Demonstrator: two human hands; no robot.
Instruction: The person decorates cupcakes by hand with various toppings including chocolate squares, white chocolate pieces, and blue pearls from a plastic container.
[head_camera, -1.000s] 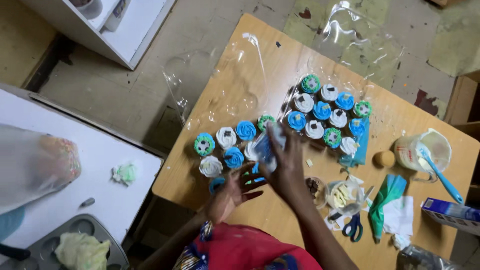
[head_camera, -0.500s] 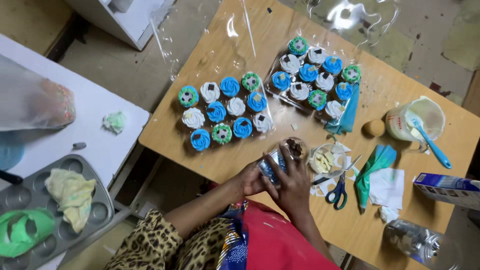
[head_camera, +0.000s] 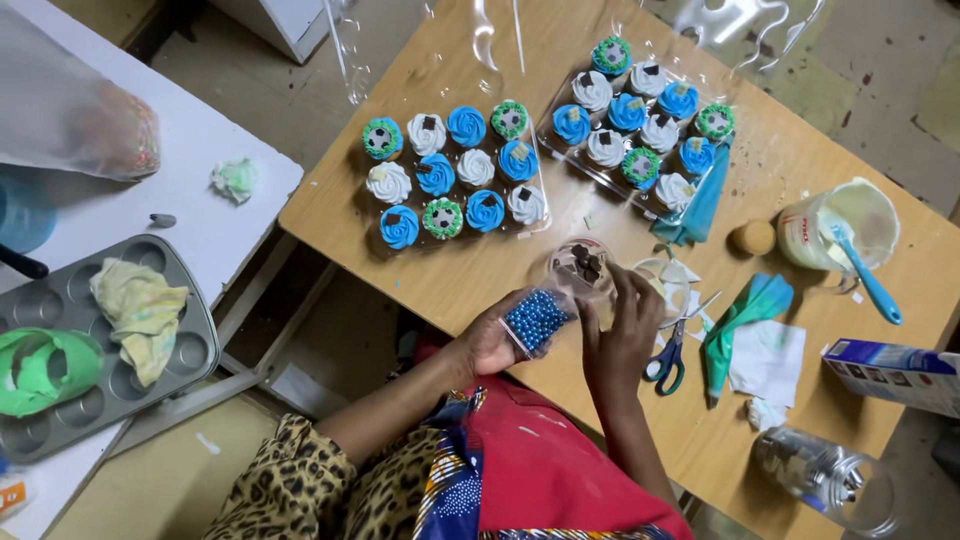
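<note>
I am holding a small bag of blue sugar pearls over the near edge of the desk.

My left hand is closing its fingers around the clear bag of pearls, gripping it from below, while my right hand is reaching up with loosely curled fingers, its fingertips touching the rim of a small clear cup of chocolate pieces just beyond the bag. Blue-handled scissors are lying just right of my right hand, with a green piping bag beside them. Farther out, two clear trays of blue, white and green frosted cupcakes are sitting side by side. A tub of white frosting with a blue spatula is standing at the far right.
</note>
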